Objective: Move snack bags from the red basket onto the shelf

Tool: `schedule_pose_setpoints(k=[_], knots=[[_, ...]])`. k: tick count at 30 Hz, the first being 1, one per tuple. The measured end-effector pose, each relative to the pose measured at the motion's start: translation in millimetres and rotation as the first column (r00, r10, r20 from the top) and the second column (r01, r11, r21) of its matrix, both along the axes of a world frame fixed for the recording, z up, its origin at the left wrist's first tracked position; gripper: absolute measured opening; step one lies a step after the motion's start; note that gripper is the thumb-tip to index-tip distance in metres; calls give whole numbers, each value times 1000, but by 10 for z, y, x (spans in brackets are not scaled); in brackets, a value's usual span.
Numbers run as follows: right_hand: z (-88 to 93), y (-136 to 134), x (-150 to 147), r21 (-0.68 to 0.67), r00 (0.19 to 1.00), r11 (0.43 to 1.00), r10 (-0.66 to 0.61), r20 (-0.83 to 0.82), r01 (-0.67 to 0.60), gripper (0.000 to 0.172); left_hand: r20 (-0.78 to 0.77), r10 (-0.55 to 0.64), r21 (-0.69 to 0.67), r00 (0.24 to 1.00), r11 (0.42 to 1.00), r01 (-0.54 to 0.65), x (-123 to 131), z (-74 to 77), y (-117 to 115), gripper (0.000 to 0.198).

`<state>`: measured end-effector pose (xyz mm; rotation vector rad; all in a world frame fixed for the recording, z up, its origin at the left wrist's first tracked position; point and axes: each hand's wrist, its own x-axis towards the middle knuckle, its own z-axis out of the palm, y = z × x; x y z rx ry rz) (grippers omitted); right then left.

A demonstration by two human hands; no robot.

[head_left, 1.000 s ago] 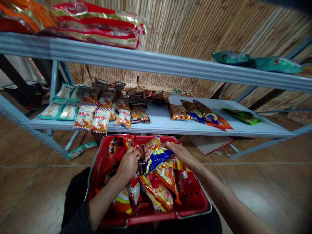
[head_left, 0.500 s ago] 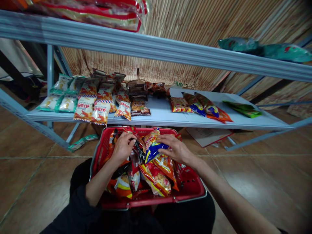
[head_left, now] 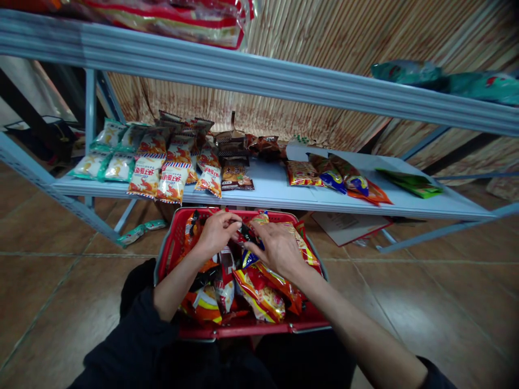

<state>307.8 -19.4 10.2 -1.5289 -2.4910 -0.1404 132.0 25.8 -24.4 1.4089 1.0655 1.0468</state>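
A red shopping basket (head_left: pixel 190 329) on my lap holds several snack bags. My left hand (head_left: pixel 219 232) pinches the left end of a shiny black snack packet (head_left: pixel 246 233) over the basket's far half. My right hand (head_left: pixel 278 248) is closed round the packet's other end, its thumb below and fingers above. Under the right hand lies a yellow and blue snack bag (head_left: pixel 250 258), mostly covered. Nearer to me are a red and yellow snack bag (head_left: pixel 259 297), an orange bag (head_left: pixel 286 286) and an orange and white one (head_left: pixel 206 303).
Beyond the basket, a blue-grey metal shelf (head_left: pixel 267 189) carries rows of white-and-red bags (head_left: pixel 174 181), green-edged bags (head_left: pixel 121 165), brown bags (head_left: pixel 235 173) and green packets (head_left: pixel 411 182). A higher shelf beam (head_left: pixel 259 65) crosses above. Green packets (head_left: pixel 141 231) lie on the tiled floor.
My right hand has come off the yellow and blue bag and moved left to the black packet. That bag has dropped lower, uncovering another red and yellow bag at right.
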Motion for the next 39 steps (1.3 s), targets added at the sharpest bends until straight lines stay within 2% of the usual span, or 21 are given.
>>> schedule_pose_setpoints(k=[1, 3, 4, 6, 8, 11, 14, 17, 20, 24, 29, 32, 34, 39], knots=[[-10, 25, -25, -12, 999, 999, -35, 22, 35, 37, 26, -4, -2, 1000, 1000, 4, -18, 7, -22, 18], [-27, 83, -20, -38, 994, 993, -107, 40, 108, 28, 21, 74, -9, 997, 997, -74, -108, 9, -97, 20], [-32, 110, 3, -51, 989, 988, -143, 30, 144, 27, -28, 132, -16, 991, 991, -133, -171, 4, -152, 21], [-33, 153, 62, -71, 978, 975, -210, -15, 209, 28, -238, 196, -9, 951, 979, -204, -299, -13, -287, 21], [-28, 175, 109, -87, 966, 965, -253, -61, 247, 28, -532, 134, 40, 836, 990, -134, -376, -32, -434, 22], [-22, 170, 124, -88, 955, 955, -289, -70, 282, 29, -817, 76, 108, 572, 994, 22, -328, -60, -607, 28], [-20, 138, 98, -76, 956, 954, -293, -25, 291, 30, -908, 73, 112, 413, 991, 71, -168, -95, -675, 36], [-21, 100, 84, -60, 960, 958, -280, 1, 279, 29, -934, 63, 94, 350, 993, 71, -60, -136, -663, 34], [-28, 74, 86, -48, 971, 970, -240, 6, 240, 26, -931, 52, 68, 360, 997, 33, -39, -157, -630, 29], [-52, 69, 74, -15, 984, 983, -181, 0, 181, 25, -877, 42, 48, 478, 999, 0, -38, -122, -615, 24], [-77, 62, 25, -8, 990, 990, -141, 17, 141, 25, -743, 186, 208, 643, 977, -42, -25, -50, -631, 24], [-82, 43, -4, -10, 993, 994, -111, 49, 112, 24, -623, 292, 342, 726, 936, -83, -33, -59, -627, 22], [-83, 29, -18, -14, 993, 995, -95, 63, 96, 23, -547, 324, 372, 772, 920, -123, -41, -86, -618, 22], [-93, 5, -29, -2, 995, 996, -94, 44, 94, 27, -509, 341, 335, 790, 924, -183, -38, -116, -603, 22]])
